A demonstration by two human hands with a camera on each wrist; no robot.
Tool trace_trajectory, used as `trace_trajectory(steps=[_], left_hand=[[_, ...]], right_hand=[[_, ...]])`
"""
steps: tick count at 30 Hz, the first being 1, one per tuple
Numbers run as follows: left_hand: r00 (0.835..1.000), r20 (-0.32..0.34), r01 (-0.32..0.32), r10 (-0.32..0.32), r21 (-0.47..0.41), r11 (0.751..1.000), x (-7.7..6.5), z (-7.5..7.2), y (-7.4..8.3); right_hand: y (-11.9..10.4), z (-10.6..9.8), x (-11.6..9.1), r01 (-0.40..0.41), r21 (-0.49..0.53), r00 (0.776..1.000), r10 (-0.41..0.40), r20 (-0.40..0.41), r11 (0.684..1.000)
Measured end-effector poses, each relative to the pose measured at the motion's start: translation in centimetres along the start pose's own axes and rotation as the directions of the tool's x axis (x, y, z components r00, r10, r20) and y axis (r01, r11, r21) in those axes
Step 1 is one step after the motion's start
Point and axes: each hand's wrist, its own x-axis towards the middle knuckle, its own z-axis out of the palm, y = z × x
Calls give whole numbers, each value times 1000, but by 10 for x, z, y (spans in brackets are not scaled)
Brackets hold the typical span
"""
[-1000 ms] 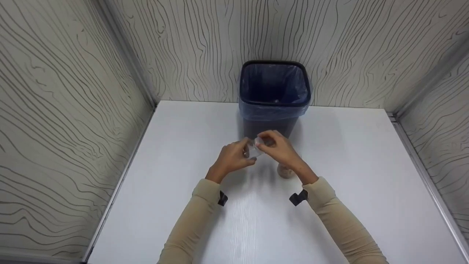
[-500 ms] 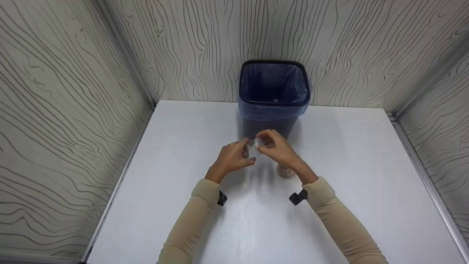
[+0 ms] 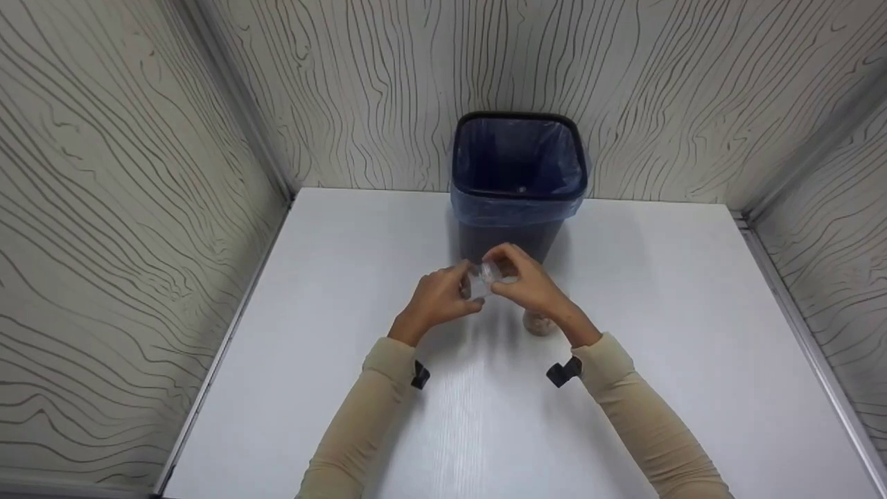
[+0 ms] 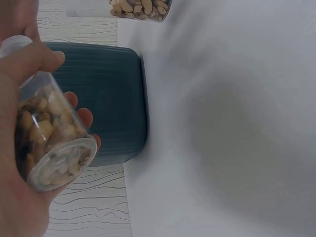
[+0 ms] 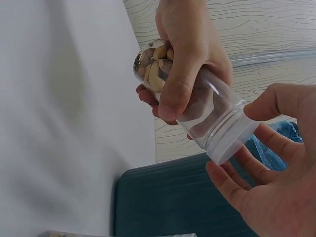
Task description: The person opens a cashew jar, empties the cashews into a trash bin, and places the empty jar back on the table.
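My left hand [image 3: 438, 296] grips a clear plastic jar [image 5: 217, 94] partly filled with mixed nuts [image 4: 42, 128], its fingers and thumb wrapped round the body. The jar is held tilted above the table. Its translucent screw lid [image 5: 232, 139] sits on the mouth, and the thumb and fingers of my right hand [image 3: 528, 281] pinch it by the rim. Below my right wrist, a second clear jar [image 3: 539, 324] with nuts stands on the table, partly covered by that forearm in the head view; the left wrist view shows its nut-filled bottom [image 4: 140, 9].
Just beyond the hands stands a dark bin [image 3: 513, 239] with a blue liner [image 3: 516, 211] folded over its rim; a small pale speck lies inside. Wood-patterned panels [image 3: 388, 90] enclose the white table [image 3: 346, 277] at the back and sides.
The right thumb and fingers have shifted slightly round the lid, the fingertips moving a little up and away. The left hand, its jar and the other jar keep their places.
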Motion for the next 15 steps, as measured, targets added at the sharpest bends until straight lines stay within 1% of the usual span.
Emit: trace_trajectory(steps=[9, 15], left_hand=[[1000, -6, -5, 5, 1, 1000, -1, 0, -2], [1000, 3, 4, -4, -11, 1000, 0, 0, 1]], right_hand=[[1, 0, 0, 29, -18, 1000, -28, 11, 999], [2, 0, 1, -7, -24, 1000, 6, -26, 1000]])
